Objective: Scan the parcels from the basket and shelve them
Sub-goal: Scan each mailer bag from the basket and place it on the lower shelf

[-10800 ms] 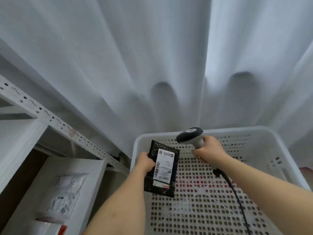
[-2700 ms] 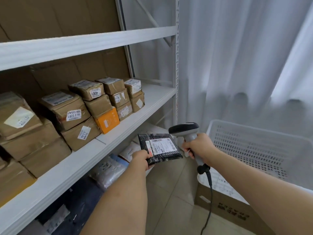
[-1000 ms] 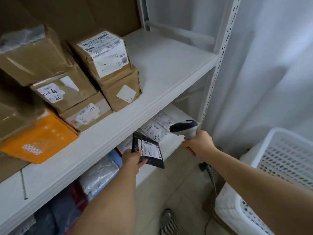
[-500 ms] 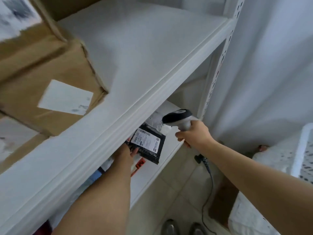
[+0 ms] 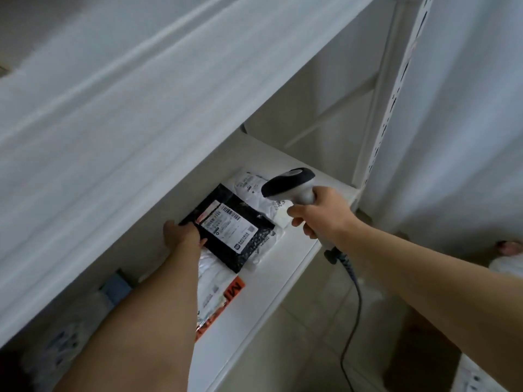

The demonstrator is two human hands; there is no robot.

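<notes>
A black parcel (image 5: 243, 239) with a white barcode label lies on white plastic mailers (image 5: 254, 188) on the lower shelf (image 5: 285, 278). My left hand (image 5: 181, 233) reaches under the upper shelf board and holds the parcel's left edge. My right hand (image 5: 319, 216) grips the handle of a grey and black barcode scanner (image 5: 288, 185), whose head hangs just above and to the right of the parcel. The scanner's black cable (image 5: 353, 306) drops toward the floor.
The upper shelf board (image 5: 141, 123) fills the upper left, close to the camera. A perforated white upright (image 5: 396, 89) stands at the right, with a white curtain (image 5: 467, 108) behind it. A mailer with orange print (image 5: 226, 301) and other bagged parcels (image 5: 70, 340) lie on the lower shelf. Tiled floor (image 5: 311, 349) lies below.
My left hand pushed the black parcel further in under the upper shelf and lowered it flat onto the white mailers. The camera moved down and closer; the scanner stayed beside the parcel.
</notes>
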